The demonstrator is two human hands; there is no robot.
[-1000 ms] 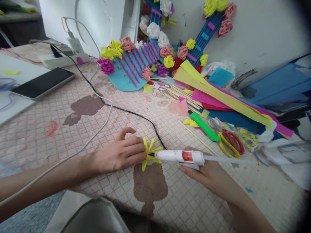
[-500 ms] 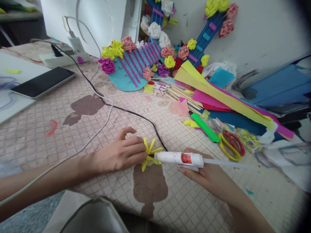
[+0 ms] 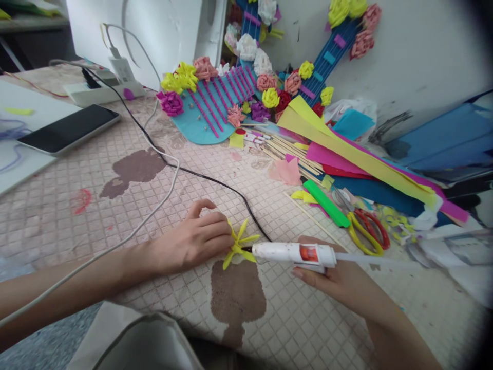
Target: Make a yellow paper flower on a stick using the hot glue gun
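My left hand (image 3: 192,241) pinches a small yellow paper flower (image 3: 241,243) with spiky petals against the patterned tablecloth (image 3: 115,205). My right hand (image 3: 339,280) grips a white hot glue gun (image 3: 296,253) lying level, nozzle pointing left and touching the flower's centre. A clear glue stick (image 3: 370,259) juts from the gun's back end. The gun's black cord (image 3: 215,182) runs off to the upper left.
Behind lie a blue guitar-shaped craft with paper flowers (image 3: 215,103), coloured paper sheets (image 3: 346,154), wooden sticks (image 3: 285,149), a green cutter (image 3: 325,202) and red-yellow scissors (image 3: 367,231). A phone (image 3: 67,128) and a power strip (image 3: 103,87) sit at the left. A white cable (image 3: 127,231) crosses the cloth.
The glue gun and my right hand have drawn slightly to the right, so only the nozzle tip meets the flower. My left hand keeps its pinch.
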